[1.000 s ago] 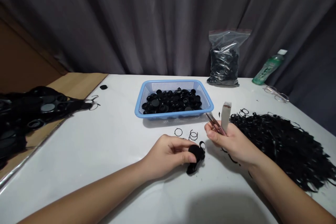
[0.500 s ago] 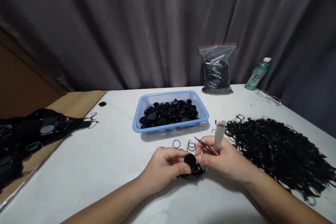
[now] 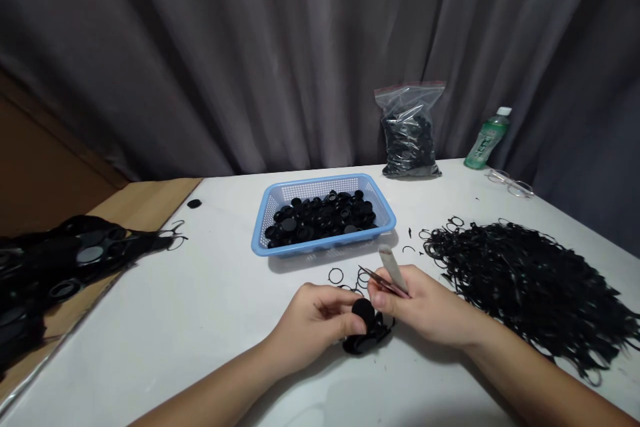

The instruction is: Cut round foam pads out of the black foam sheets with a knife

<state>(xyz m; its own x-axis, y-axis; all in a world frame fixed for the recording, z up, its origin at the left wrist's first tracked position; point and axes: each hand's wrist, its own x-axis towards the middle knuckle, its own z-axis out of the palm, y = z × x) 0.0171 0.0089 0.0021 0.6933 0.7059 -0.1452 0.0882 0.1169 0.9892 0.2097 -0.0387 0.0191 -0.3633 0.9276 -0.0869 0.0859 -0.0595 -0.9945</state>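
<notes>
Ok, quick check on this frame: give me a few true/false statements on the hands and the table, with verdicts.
1. The right hand holds tweezers. True.
2. The blue plastic basket holds black round caps. True.
3. The green bottle stands in the basket. False: it stands off to the right of the basket, beyond the zip bag.
4. The left hand holds the eyeglasses. False: the eyeglasses lie on the table by the bottle; the left hand holds a black round piece.
5. The tangled black strips lie right of the right hand. True.
</notes>
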